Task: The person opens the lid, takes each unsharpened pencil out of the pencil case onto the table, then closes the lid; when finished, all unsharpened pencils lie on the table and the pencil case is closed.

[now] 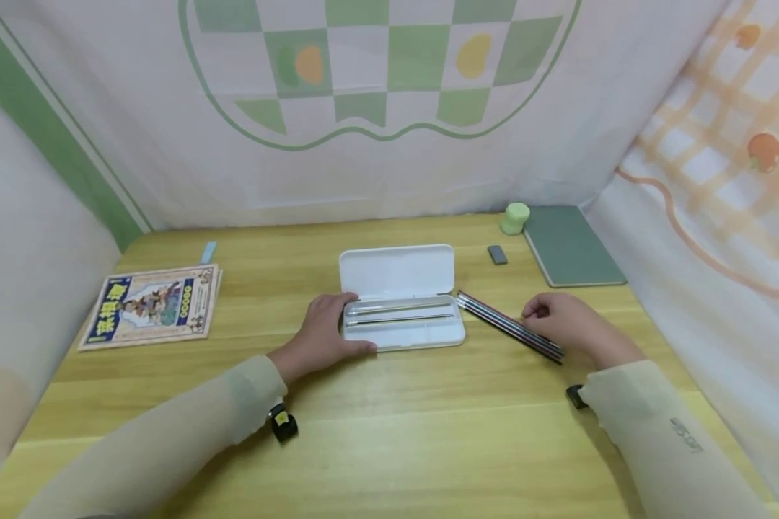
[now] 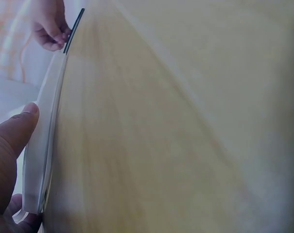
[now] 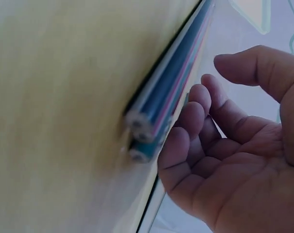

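A white pencil case point(image 1: 422, 336) lies on the table with its lid point(image 1: 396, 269) raised at the back. Inside it are two slim gold-toned pencils point(image 1: 399, 319). My left hand point(image 1: 322, 331) grips the case's left end, thumb along the front edge and fingers round the back corner. Right of the case, several dark striped pencils point(image 1: 509, 329) lie side by side at a slant, far ends right by the case. Beside their near part is my right hand point(image 1: 570, 322), its loosely bent fingertips point(image 3: 173, 145) against the pencils' side and its thumb apart in the right wrist view.
A comic-style book point(image 1: 152, 306) with a blue tab point(image 1: 209, 252) lies at the left. Toward the back right are a grey eraser point(image 1: 496, 254), a light green small container point(image 1: 514, 218) and a green notebook point(image 1: 574, 245). Patterned cloth walls point(image 1: 389, 173) border the table.
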A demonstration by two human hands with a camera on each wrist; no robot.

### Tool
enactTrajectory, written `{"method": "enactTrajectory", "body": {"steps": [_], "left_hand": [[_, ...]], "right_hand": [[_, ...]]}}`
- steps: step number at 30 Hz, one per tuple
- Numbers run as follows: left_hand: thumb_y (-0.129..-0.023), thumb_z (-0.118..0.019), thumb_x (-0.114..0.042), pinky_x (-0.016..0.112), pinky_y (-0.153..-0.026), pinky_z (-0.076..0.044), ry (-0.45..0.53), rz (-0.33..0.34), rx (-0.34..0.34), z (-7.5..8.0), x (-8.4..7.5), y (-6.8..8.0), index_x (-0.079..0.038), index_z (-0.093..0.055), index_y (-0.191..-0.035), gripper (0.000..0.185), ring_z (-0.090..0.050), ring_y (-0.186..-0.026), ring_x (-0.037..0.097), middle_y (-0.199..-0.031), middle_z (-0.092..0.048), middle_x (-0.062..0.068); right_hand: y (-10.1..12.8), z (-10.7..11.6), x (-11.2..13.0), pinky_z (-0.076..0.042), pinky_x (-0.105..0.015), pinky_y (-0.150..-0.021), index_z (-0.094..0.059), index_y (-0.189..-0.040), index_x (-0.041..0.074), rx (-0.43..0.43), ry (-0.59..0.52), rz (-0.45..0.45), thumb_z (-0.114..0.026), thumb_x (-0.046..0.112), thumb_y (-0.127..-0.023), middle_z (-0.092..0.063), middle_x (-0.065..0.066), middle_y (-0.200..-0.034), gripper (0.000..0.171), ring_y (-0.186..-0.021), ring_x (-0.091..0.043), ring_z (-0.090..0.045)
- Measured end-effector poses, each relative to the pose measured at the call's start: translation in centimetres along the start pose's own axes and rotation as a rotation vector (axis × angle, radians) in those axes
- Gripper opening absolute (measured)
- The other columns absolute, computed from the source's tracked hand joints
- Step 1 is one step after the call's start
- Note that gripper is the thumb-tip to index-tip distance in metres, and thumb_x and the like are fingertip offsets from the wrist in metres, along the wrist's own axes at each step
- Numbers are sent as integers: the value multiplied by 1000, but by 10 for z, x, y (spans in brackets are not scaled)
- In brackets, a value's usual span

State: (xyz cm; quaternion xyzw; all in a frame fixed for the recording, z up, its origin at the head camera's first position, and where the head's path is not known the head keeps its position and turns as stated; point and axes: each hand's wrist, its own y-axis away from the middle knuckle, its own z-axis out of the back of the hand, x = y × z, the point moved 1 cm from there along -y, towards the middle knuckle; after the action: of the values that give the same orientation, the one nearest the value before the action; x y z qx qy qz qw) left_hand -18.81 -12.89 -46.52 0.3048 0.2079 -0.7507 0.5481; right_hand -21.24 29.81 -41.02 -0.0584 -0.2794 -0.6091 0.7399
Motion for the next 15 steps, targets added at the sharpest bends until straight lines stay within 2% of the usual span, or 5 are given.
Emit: {"method": "enactTrajectory", "body": {"steps": [5,8,12,15], "left_hand": [[-72,-89,-62,53,-120,-27,-2,6,-1,2,-1,1,-11,-41,-155,109,-33,-144,32,-151,-49,10],[-72,-90,-60,51,-120,-28,-3,11,-2,3,-2,2,-11,-42,-154,107,-34,-142,32,-150,-50,9],[-72,-91,-57,49,-119,-28,-7,5,1,2,-2,2,-9,-43,-153,106,-35,-141,32,-149,-50,10],[-73,-91,-57,50,-120,-26,-11,-9,1,1,-3,1,-8,-43,-154,105,-35,-142,33,-150,-50,10]], "right_hand": [[0,-3,27,-51,-44,-83,-71,-111,5,-48,-13,37,-68,28,-99,-70,-8,-102,27,-93,-24,-62],[-7,-13,49,-52,-40,-81,-72,-110,6,-57,-63,107,-69,24,-98,-71,-6,-100,22,-90,-21,-63],[-21,-31,74,-54,-37,-82,-72,-111,3,-24,-160,195,-70,18,-97,-71,-6,-100,21,-92,-20,-63],[-30,-42,88,-53,-36,-84,-71,-112,2,1,-192,216,-68,16,-96,-69,-6,-101,22,-94,-20,-62]]}}
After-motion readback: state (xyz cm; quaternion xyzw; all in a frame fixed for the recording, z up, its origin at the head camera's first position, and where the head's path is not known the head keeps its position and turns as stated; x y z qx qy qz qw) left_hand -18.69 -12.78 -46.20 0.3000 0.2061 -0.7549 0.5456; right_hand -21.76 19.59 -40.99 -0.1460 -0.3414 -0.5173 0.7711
